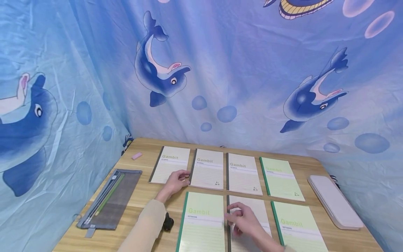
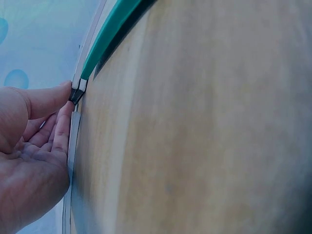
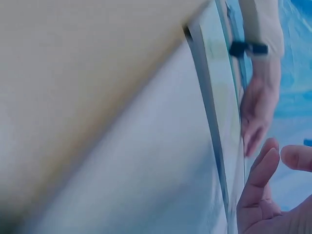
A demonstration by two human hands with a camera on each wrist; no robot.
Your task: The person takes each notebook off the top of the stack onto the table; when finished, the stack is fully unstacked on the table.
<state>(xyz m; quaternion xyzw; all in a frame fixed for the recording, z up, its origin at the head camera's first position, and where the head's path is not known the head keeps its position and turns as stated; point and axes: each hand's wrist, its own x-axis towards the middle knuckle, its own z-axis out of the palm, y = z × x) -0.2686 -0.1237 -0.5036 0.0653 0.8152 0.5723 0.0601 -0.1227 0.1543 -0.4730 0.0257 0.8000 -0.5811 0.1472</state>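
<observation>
My left hand (image 1: pixel 177 181) pinches the near-left corner of a white, black-spined notebook (image 1: pixel 207 168), second from the left in the back row. In the left wrist view, the thumb and fingertips of the left hand (image 2: pixel 44 126) meet at the black spine corner (image 2: pixel 76 94). Over the front row's middle notebook (image 1: pixel 250 206), also white with a black spine, hovers my right hand (image 1: pixel 240 218). Its fingers are loosely bent with nothing between them. A gap shows between thumb and finger of the right hand (image 3: pixel 268 195) in the right wrist view.
Green-spined notebooks (image 1: pixel 203 222) (image 1: pixel 299 224) flank the front middle one; another (image 1: pixel 281 178) ends the back row. Two more black-spined notebooks (image 1: pixel 171 164) (image 1: pixel 244 173) lie behind. Left are a mesh pencil pouch (image 1: pixel 122 203) and pink eraser (image 1: pixel 137 155); right, a white case (image 1: pixel 335 203).
</observation>
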